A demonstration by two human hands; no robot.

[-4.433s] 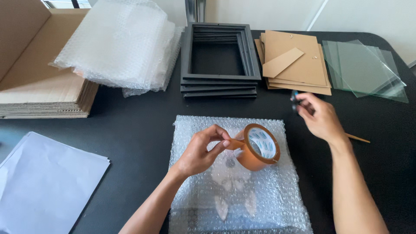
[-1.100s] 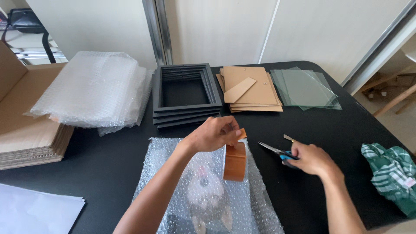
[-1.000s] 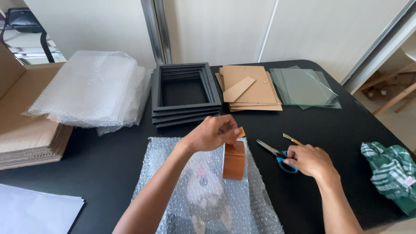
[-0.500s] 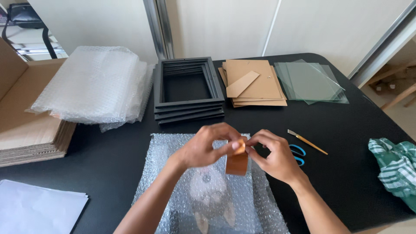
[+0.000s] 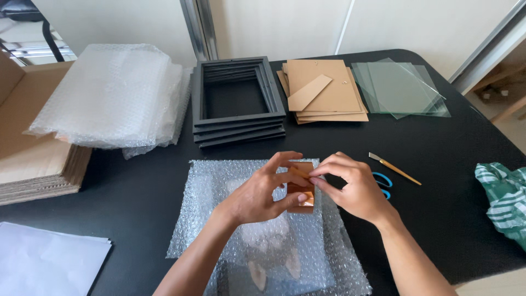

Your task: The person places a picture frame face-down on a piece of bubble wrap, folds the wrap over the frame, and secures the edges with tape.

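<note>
- Tape roll (image 5: 301, 189), brown, stands on edge between your two hands, above the near middle of the bubble-wrapped parcel (image 5: 268, 235); that is the thing you are working on.
- Your black table (image 5: 137, 192) lies under everything, spreading out on all sides of your hands.
- Away to the left of your left hand (image 5: 260, 192) sits a stack of flat cardboard (image 5: 33, 159), with a heap of bubble wrap sheets (image 5: 109, 93) resting partly on top of it.
- Straight ahead of both hands, a stack of black picture frames (image 5: 238, 98) lies flat.
- Ahead and a little right of your right hand (image 5: 350, 189) lie brown backing boards (image 5: 323, 93), and just beyond them to the right, clear glass panes (image 5: 400, 90).
- Low and far to the left of your left forearm lie white paper sheets (image 5: 49, 266).
- Well to the right of your right hand, at the table's edge, a green-and-white striped cloth (image 5: 507, 200) is bunched up.
- Your left hand is curled around the roll, thumb at the near side and fingers over the top, gripping it.
- Your right hand pinches at the roll's upper edge with thumb and fingertips; I cannot tell whether it has the tape's loose end.
- Just right of your right hand lies a thin wooden-handled tool (image 5: 394, 168), and blue scissor handles (image 5: 382, 183) peek out from behind your knuckles.
</note>
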